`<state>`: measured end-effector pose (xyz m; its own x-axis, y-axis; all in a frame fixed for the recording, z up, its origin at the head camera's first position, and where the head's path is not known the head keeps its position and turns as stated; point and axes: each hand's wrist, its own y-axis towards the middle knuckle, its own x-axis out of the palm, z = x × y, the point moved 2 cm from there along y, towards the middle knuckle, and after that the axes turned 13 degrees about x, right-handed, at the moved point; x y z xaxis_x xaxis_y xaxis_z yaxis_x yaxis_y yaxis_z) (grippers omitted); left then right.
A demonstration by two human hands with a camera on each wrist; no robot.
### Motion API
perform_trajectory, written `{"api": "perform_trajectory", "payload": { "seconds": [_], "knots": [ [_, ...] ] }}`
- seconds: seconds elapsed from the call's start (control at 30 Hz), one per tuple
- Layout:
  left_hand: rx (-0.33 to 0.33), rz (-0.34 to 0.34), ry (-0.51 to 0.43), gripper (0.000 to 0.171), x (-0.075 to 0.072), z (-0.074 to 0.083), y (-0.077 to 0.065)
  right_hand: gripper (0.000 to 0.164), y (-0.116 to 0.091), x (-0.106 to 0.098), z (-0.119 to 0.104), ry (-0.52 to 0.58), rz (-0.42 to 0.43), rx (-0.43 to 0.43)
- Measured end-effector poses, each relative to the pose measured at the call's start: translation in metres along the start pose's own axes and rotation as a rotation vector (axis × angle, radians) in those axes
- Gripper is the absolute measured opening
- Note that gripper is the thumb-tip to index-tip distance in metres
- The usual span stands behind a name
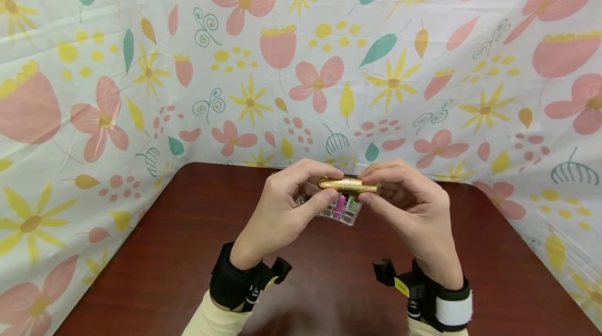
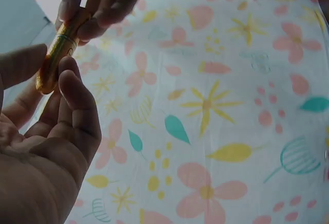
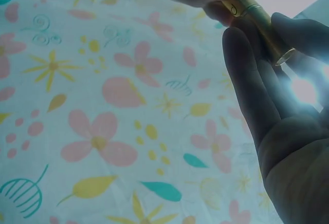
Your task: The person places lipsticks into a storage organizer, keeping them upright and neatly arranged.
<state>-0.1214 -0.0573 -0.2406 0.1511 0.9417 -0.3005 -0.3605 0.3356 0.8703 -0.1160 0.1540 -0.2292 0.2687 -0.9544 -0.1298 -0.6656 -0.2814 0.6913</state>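
Note:
A shiny gold lipstick tube [image 1: 345,185] with one rounded end lies roughly level between both hands, above the table. My left hand [image 1: 284,210] pinches the rounded end between thumb and fingers. At the narrower end, my right hand [image 1: 416,208] holds the tube with thumb and fingertips. In the left wrist view, a seam shows around the middle of the lipstick tube [image 2: 61,47]. The right wrist view shows the flat round base of the lipstick tube [image 3: 264,23] beside the right thumb.
Behind the hands, a clear compartmented organizer [image 1: 349,219] stands on the dark brown table [image 1: 197,231], partly hidden. It holds a pink tube [image 1: 339,206] and something green. A flower-printed curtain [image 1: 301,64] hangs around the table's back and sides.

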Motion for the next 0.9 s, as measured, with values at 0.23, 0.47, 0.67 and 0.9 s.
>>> {"api": "perform_trajectory", "payload": {
  "seconds": [0.23,0.47,0.67,0.9],
  "knots": [
    [-0.027,0.038,-0.094,0.023,-0.0013,0.0060,0.0005,0.028,-0.0002,0.0042,-0.0040,0.012,-0.015,-0.032],
    [-0.023,0.035,-0.082,0.022,0.0004,0.0063,0.0005,0.025,0.0022,0.0075,-0.0018,0.009,-0.032,-0.069],
    [-0.031,0.026,-0.073,0.020,0.0011,0.0058,-0.0006,0.025,0.0028,0.0094,0.0002,0.037,-0.065,-0.087],
    [-0.047,0.018,-0.080,0.019,0.0013,0.0052,-0.0007,0.026,0.0015,0.0079,0.0014,0.022,-0.068,-0.067]
  ]
}}
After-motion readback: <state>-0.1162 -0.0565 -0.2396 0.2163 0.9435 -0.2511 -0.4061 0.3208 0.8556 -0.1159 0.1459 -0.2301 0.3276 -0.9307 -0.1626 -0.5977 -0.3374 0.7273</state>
